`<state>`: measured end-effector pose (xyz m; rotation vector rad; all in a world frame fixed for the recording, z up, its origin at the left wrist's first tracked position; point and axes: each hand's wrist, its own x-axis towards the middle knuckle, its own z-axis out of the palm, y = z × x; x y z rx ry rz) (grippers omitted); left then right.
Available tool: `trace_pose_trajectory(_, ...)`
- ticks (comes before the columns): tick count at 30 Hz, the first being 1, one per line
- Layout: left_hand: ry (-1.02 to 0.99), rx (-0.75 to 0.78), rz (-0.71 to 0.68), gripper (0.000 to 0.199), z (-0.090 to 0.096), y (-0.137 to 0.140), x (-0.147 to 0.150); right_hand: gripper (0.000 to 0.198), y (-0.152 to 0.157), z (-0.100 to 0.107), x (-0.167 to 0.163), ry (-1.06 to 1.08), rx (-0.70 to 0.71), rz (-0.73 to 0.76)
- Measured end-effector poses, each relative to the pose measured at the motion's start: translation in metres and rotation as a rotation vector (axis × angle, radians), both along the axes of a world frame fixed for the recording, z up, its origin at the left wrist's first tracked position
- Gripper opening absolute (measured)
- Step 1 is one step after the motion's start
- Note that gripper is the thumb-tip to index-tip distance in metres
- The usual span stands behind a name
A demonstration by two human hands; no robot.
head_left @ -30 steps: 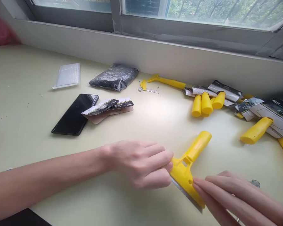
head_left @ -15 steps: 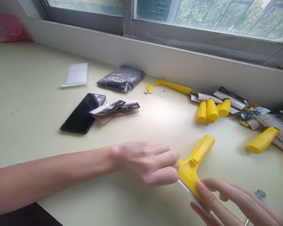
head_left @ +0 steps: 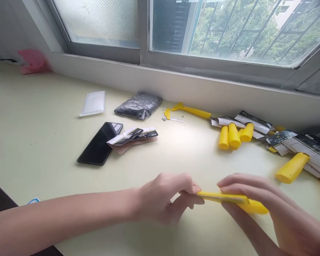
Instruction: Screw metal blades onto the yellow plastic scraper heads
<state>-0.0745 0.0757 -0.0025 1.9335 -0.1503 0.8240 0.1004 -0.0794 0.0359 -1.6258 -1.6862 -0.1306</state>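
Note:
Just above the table, a yellow plastic scraper (head_left: 222, 196) is turned edge-on, with a thin pale strip along its long side. My left hand (head_left: 170, 197) pinches its left end between thumb and fingers. Around its right part, my right hand (head_left: 272, 209) grips with the thumb below and the fingers above. The scraper's short handle (head_left: 257, 207) points right and is partly covered by the right hand. Farther back lie a thin yellow handle (head_left: 194, 111), a small yellow piece (head_left: 167, 113), a bare blade (head_left: 177, 120) and tiny metal screws (head_left: 164, 119).
A black phone (head_left: 98, 145) lies left of centre, with folded cardboard packaging (head_left: 133, 137) over its edge. Behind are a black plastic-wrapped packet (head_left: 138, 105) and a white packet (head_left: 94, 103). More yellow scrapers (head_left: 234, 137) in card sleeves line the right, below the window ledge (head_left: 192, 83).
The scraper has been tipped from showing its broad face to edge-on, its handle swinging right. My right hand has closed on it. The whole view has tilted up slightly.

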Motion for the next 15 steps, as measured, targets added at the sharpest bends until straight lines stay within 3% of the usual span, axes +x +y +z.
trace_pose_trajectory(3, 0.226, -0.407, -0.051, 0.016, 0.004, -0.008, -0.001, 0.019, 0.014, 0.006, -0.001, -0.001, -0.102, -0.041)
trace_pose_trajectory(6, 0.337, -0.679, -0.089, 0.026, 0.007, -0.009, 0.000, 0.020, 0.019, 0.003, 0.002, 0.117, -0.175, 0.017)
trace_pose_trajectory(11, 0.346, -0.839, -0.110, 0.033, 0.009, -0.008, 0.003, 0.027, 0.023, -0.002, 0.004, 0.580, -0.413, 0.057)
trace_pose_trajectory(15, 0.349, -0.875, -0.101, 0.032, 0.011, -0.008, 0.003, 0.033, 0.028, 0.003, 0.004, 0.762, -0.514, 0.064)
